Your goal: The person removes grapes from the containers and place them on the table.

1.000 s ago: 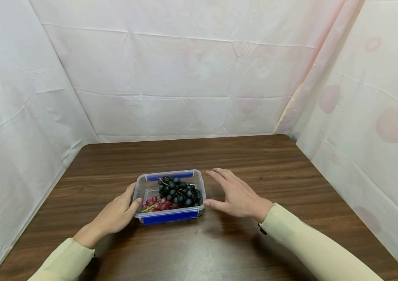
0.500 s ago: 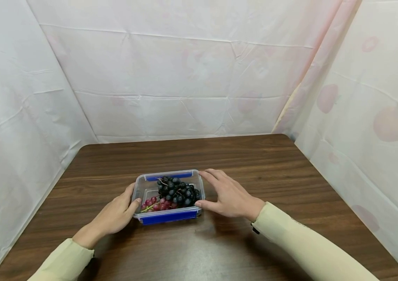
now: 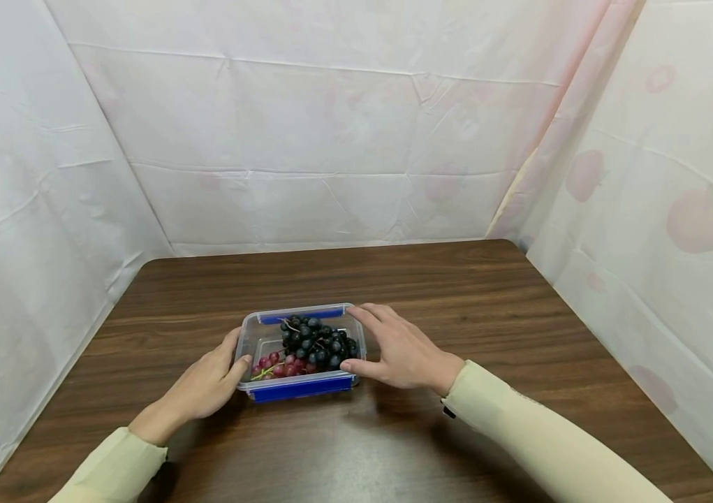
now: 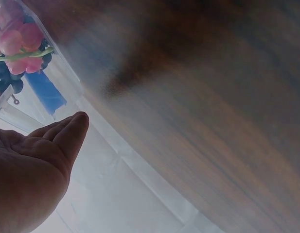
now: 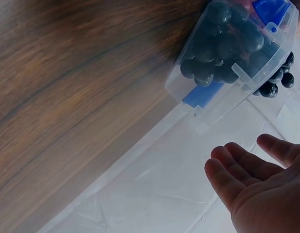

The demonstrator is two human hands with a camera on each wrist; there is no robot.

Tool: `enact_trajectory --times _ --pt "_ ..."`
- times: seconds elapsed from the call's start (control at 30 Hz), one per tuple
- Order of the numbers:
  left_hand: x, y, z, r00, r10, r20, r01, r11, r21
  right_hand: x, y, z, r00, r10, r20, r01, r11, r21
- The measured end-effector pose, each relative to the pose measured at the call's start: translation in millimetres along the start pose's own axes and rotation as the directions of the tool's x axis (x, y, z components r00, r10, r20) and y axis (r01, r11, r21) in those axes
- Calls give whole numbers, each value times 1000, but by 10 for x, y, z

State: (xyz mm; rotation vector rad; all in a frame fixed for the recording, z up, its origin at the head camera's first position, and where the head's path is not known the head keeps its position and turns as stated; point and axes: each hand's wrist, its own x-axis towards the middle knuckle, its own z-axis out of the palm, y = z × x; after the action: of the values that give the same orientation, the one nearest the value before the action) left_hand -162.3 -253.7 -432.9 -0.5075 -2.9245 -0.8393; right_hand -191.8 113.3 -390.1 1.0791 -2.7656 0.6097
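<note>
1. I have the clear plastic box (image 3: 268, 345) near the middle of the table (image 3: 356, 454), resting on the wood as far as I can judge.
2. Inside, black grapes (image 3: 313, 341) crowd the right part and a smaller red bunch (image 3: 287, 367) lies along the front; that loading looks done to me.
3. No lid shows on it, and the blue clip (image 3: 301, 389) runs along the front side.
4. Now the left hand (image 3: 205, 383): fingers long, thumb apart from them and over the left rim, no clench that I can see. Whether it bears any weight, I can't tell from here.
5. Over at the other end, the right hand (image 3: 403, 355) has its fingers spread from its thumb; its wrist view shows a gap before the box.
6. So, my read: contents in, both hands placed, a firm two-sided hold left to make.
7. Beyond the table, pale sheeting (image 3: 331, 140) backs everything.
</note>
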Motion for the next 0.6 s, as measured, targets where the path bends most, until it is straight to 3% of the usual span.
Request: enact_trajectory --times 0.6 --pt "4 -4 -3 1000 0 7 0 1000 -2 93 -62 42 1000 -7 18 7 1000 -2"
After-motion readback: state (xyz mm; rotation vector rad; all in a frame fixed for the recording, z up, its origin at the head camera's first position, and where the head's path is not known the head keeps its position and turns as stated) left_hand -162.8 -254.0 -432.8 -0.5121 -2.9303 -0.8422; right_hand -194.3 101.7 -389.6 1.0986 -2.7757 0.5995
